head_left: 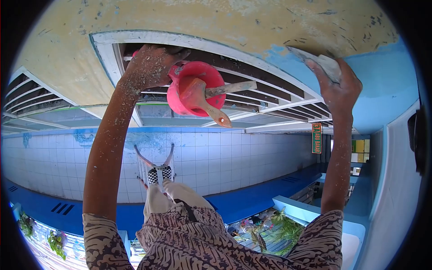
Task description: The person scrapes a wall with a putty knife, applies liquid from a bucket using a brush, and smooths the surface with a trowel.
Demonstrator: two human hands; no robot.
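My left hand (pixel 153 67), dusted with pale flakes, is closed at the window vent's upper edge, around the handle of a pink plastic dipper (pixel 173 101); part of its grip is hidden. Inside the dipper stand a paintbrush (pixel 198 96) with a wooden handle and a flat, paint-smeared stick-like tool (pixel 234 87). On the right, my right hand (pixel 339 87) is closed on a pale, plaster-covered scraper (pixel 326 65). Its tip touches the wall (pixel 252 27), where worn yellowish paint meets light blue paint.
White-framed slatted vents (pixel 252 74) run below the wall surface. My checkered shoes (pixel 159 174) stand on a ladder (pixel 143 168) above the white-tiled floor (pixel 216 153). A blue ledge (pixel 243 193) runs behind it, with plants (pixel 285 229) beyond. A green sign (pixel 317 138) hangs at right.
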